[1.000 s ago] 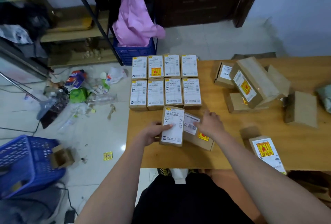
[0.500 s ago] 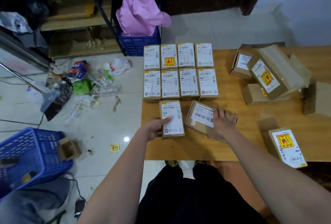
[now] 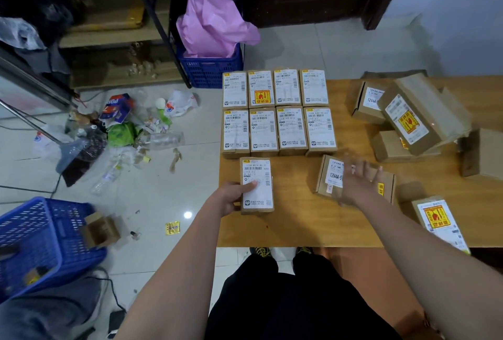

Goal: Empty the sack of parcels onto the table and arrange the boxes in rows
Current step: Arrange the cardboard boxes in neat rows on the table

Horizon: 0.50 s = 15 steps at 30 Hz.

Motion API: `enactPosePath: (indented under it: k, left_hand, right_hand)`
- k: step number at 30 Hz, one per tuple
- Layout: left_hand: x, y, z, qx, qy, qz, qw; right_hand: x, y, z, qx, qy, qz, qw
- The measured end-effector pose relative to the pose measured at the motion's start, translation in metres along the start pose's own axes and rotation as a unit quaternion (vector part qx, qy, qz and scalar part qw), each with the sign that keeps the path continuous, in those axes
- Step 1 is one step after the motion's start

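A: Cardboard boxes fill two rows [image 3: 277,112] at centre frame, four in each, labels up and edges touching, on the far-left part of the desk [image 3: 294,231].

B: And the third row?

A: Just begun. One box [image 3: 257,184] lies below the left end of the second row, a little apart from it. The left hand [image 3: 231,197] rests at its lower left, thumb on the label, grip loose around the edge rather than lifting it.

B: The right hand [image 3: 359,186]?

A: Blurred, fingers spread flat over a second box [image 3: 330,176] that sits skewed at centre right. Its grip looks open; it seems to press or slide the box, not clasp it.

B: What's left?

A: A loose pile [image 3: 416,119] at upper right, some boxes leaning on each other, and one more box [image 3: 441,224] at the lower right edge. I'd judge the sorting roughly half done. No sack shows, so the emptying looks finished.
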<state>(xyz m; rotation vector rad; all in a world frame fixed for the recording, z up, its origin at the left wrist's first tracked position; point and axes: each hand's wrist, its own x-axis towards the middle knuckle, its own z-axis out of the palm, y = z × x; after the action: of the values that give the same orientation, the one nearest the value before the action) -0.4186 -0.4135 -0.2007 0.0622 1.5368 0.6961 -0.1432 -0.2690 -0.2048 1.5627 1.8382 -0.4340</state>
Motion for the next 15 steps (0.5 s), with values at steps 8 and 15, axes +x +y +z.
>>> enactPosePath:
  k: [8,15]
  left_hand:
    - [0.003,-0.004,-0.011,-0.002,0.027,0.014,1.000]
    - [0.007,-0.010,-0.023,0.074,0.097,0.066,0.990]
  right_hand:
    - [-0.049,-0.132,0.003,0.396,0.035,-0.130,0.908]
    - [-0.045,-0.171,0.004,0.543,-0.224,-0.058,0.808]
